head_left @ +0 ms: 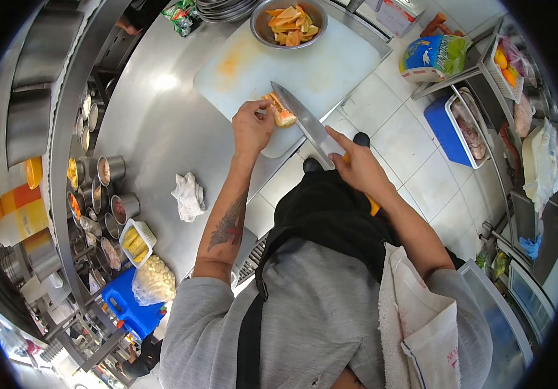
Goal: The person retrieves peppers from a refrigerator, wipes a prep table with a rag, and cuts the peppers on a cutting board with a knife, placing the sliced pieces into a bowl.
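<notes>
On the white cutting board (253,71), close to its near edge, lies a piece of orange pepper (283,117) with pale flesh inside. My left hand (253,126) is closed on it, fingertips pinching its left side. In my right hand (359,167) is a large chef's knife (308,126) with a yellow handle. Its blade slants up and to the left, against the right side of the pepper. At the far end of the board stands a metal bowl (321,34) with several cut orange pieces.
A crumpled white cloth (189,197) lies on the steel counter (143,129). Metal containers of ingredients (112,170) line the left side, near a blue crate (123,298). On the right are a blue tub (444,133) and a shelf. Another person's hand (130,27) shows at upper left.
</notes>
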`<state>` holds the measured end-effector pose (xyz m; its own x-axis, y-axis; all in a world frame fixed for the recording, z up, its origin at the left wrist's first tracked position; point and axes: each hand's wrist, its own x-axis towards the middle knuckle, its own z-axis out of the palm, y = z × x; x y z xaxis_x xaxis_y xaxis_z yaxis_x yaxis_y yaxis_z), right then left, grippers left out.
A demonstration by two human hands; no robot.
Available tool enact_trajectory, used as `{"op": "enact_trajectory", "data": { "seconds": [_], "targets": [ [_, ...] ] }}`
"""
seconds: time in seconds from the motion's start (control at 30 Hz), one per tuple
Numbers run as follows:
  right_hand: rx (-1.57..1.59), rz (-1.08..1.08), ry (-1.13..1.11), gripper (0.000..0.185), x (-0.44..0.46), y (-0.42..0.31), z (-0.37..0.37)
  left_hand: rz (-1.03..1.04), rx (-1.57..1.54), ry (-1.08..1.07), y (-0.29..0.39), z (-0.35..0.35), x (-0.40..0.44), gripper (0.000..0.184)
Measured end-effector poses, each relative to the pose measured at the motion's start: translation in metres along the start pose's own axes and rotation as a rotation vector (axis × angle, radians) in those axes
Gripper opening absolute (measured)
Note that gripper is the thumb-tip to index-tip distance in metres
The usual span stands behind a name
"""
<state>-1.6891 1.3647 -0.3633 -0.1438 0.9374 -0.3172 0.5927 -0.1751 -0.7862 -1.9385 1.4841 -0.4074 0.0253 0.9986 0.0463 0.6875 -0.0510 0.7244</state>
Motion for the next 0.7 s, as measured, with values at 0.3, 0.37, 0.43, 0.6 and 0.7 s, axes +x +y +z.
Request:
{"op": "enact_trajectory", "data": {
  "seconds": [0.3,0.37,0.43,0.6,0.7],
  "targets": [
    [0.262,0.187,-0.128,0.060,0.044,-0.012,0.012,-0.117,-0.067,0.016,-0.016,-0.011,0.002,0.023],
    [0.255,0.184,-0.135,0.060,0.045,-0.009,0.014,-0.112,-0.048,0.038,-0.021,-0.010,-0.002,0.022],
    [0.125,0.095,-0.073,0.060,0.042,0.001,0.015,0.079,0.014,0.129,-0.024,-0.009,-0.005,0.019],
    [0.105,-0.028,0.027,0.059,0.054,0.000,0.036,0.057,-0.010,0.120,-0.022,-0.009,-0.015,0.014],
    [0.066,-0.012,0.022,0.059,0.061,-0.019,0.040,0.088,-0.010,0.138,-0.024,-0.007,-0.020,0.013]
  ]
}}
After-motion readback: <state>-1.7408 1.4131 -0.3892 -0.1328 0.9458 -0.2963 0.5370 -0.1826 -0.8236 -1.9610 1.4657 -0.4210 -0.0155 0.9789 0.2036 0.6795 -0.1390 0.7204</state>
